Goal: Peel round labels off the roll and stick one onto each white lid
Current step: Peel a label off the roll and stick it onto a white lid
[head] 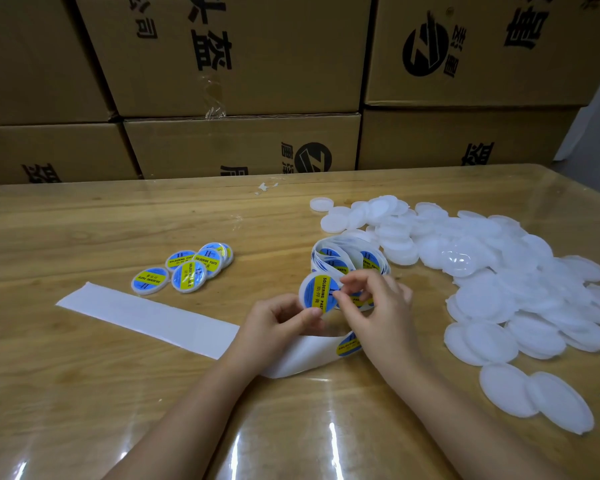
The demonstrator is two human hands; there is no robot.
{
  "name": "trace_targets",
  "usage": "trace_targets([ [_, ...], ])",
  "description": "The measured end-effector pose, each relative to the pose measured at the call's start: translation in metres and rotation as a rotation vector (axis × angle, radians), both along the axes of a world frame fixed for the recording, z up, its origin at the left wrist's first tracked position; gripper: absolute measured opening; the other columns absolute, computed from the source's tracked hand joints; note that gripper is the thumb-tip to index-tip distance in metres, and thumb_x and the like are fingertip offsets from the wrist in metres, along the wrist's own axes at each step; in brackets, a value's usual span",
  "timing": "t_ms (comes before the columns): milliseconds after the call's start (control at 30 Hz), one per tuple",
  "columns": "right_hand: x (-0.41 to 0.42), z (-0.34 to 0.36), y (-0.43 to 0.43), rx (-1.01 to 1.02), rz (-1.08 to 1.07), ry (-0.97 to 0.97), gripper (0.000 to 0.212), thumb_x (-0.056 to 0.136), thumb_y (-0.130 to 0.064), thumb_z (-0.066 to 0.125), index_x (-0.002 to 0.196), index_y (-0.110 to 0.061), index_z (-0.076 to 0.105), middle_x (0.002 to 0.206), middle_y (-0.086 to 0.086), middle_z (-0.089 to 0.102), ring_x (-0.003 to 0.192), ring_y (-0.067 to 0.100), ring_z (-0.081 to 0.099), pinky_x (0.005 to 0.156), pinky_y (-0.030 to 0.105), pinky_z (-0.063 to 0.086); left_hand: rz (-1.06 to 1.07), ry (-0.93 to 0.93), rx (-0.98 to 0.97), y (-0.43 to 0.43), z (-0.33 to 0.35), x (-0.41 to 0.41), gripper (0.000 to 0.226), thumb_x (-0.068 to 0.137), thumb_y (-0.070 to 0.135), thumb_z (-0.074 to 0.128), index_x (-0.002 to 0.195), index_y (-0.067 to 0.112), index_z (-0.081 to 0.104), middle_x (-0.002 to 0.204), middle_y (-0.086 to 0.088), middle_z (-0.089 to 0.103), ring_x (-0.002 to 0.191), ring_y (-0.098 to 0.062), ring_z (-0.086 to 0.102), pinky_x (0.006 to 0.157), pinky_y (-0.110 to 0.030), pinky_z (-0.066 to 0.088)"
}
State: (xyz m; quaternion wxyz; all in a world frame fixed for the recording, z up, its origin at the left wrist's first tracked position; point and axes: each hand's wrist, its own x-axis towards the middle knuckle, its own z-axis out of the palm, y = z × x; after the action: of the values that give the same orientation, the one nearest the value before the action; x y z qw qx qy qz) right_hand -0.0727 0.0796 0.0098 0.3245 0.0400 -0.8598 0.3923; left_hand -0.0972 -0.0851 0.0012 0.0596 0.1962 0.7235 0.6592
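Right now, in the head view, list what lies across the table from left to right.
Backing strip's free end, labelled lids, left hand, held lid, right hand, pile of plain white lids.

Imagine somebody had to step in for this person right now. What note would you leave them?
Left hand: pinches a lid by its lower edge.
Right hand: fingertips pinch that lid's right edge, at its label.
Label roll: just behind the hands. Its spent backing strip trails left across the table, and the next label sits under the right wrist.
Done: a small cluster of labelled lids at the left, and seemingly the one in hand.
Left: the big heap of bare white lids at the right.
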Motion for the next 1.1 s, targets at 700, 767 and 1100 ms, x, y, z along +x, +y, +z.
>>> trace_targets([
  [700, 0.001, 0.006, 0.002, -0.014, -0.077, 0.031, 0.007, 0.084, -0.029, 0.065, 0.086, -0.023, 0.065, 0.081, -0.014, 0.058, 0.080, 0.006, 0.052, 0.091, 0.035, 0.030, 0.050, 0.038, 0.030, -0.002, 0.006, 0.001, 0.025, 0.079, 0.031, 0.062, 0.071, 0.007, 0.066, 0.066, 0.000, 0.071, 0.063, -0.005, 0.065, 0.063, -0.016, 0.048],
  [767, 0.003, 0.008, 0.001, -0.008, 0.008, 0.072, 0.018, 0.087, -0.035, 0.054, 0.088, -0.027, 0.069, 0.087, -0.016, 0.059, 0.087, 0.004, 0.053, 0.091, 0.031, 0.028, 0.011, -0.057, 0.113, -0.005, 0.008, -0.001, 0.025, 0.079, 0.029, 0.060, 0.072, 0.006, 0.067, 0.064, -0.004, 0.070, 0.062, -0.008, 0.067, 0.063, -0.015, 0.049],
  [1100, 0.006, 0.007, 0.001, 0.133, 0.139, 0.160, 0.027, 0.090, -0.036, 0.048, 0.094, -0.033, 0.075, 0.105, -0.006, 0.058, 0.098, 0.010, 0.053, 0.095, 0.051, 0.032, -0.101, -0.182, 0.200, -0.015, 0.003, -0.008, 0.029, 0.080, 0.042, 0.062, 0.065, 0.018, 0.070, 0.063, 0.001, 0.066, 0.072, -0.010, 0.064, 0.071, -0.024, 0.052],
])
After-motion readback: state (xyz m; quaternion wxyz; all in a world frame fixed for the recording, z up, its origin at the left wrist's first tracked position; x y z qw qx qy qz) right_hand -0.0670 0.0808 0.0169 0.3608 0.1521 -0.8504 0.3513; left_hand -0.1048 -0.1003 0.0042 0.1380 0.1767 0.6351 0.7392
